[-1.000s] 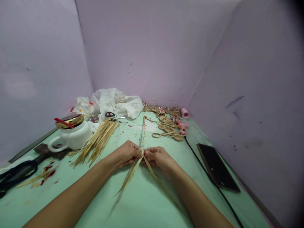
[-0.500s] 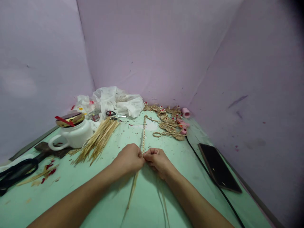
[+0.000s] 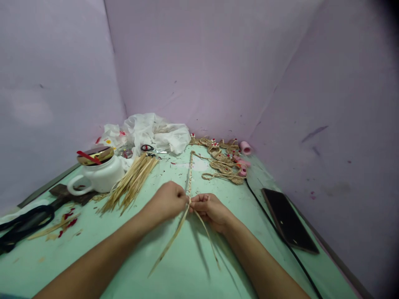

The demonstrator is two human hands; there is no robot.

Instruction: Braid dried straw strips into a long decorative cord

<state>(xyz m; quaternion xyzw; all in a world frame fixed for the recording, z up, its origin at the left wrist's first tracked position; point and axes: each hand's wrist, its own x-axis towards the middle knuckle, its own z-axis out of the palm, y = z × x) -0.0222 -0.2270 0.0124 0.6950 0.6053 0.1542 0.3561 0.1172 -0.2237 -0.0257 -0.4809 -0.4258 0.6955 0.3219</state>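
A thin braid of straw-coloured fibre runs from the middle of the table straight toward me. My left hand is closed, pinching the near end of the braid from the left. From the right, my right hand pinches the same spot with thumb and forefinger, its other fingers curled. Below the hands two loose strands hang apart: a wider left strand and a thinner right strand. Exactly which strand each hand grips is hidden by the fingers.
Left are a bundle of dry fibre strips, a white mug and black-handled scissors. White plastic bags lie behind. Braided pieces sit at the back right, near a black cable and a phone.
My left hand has risen slightly, and both hands still pinch at the braid's end. The two loose strands now show spread apart below them. The view has shifted a little.
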